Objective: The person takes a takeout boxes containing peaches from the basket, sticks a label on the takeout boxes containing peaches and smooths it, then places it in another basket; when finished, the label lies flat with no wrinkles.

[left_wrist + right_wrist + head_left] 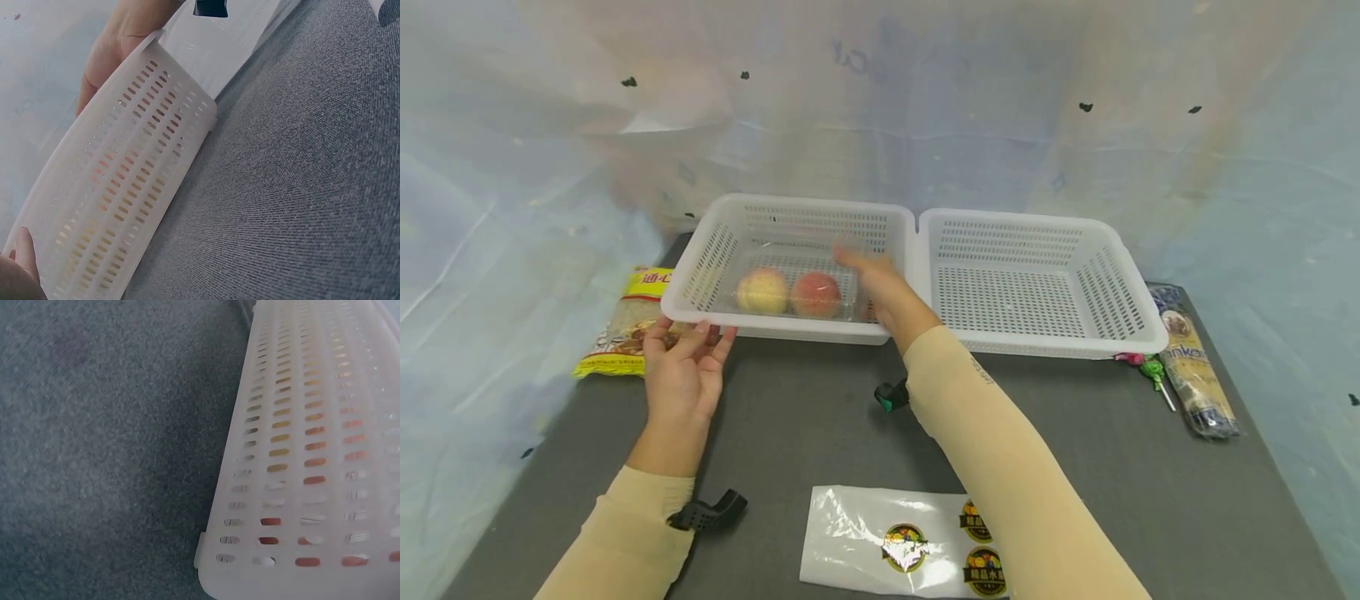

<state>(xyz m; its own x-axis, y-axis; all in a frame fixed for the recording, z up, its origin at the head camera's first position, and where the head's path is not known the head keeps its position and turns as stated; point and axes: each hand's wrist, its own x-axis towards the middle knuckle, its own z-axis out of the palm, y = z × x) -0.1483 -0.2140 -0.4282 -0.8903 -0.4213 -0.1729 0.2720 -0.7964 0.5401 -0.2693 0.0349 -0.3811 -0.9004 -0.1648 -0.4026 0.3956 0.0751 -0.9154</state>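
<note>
Two peaches, one yellowish [763,291] and one redder [817,295], lie in a clear plastic box [775,250] inside the left white basket [820,332]. My left hand [683,371] is at the basket's front left corner, fingertips touching the wall just under the rim. In the left wrist view, a finger [26,253] lies against the basket's outside. My right hand [880,287] reaches into the same basket at the box's right end. It is blurred, and its lower fingers are partly hidden, showing only as reddish patches through the slots in the right wrist view.
A second white basket [1011,304] adjoins on the right. A yellow food bag [625,329] lies left of the baskets. At the right are a pasta pack [1195,367] and a green-wrapped lollipop [1153,371]. A white sticker sheet [857,533] lies in front on the grey table.
</note>
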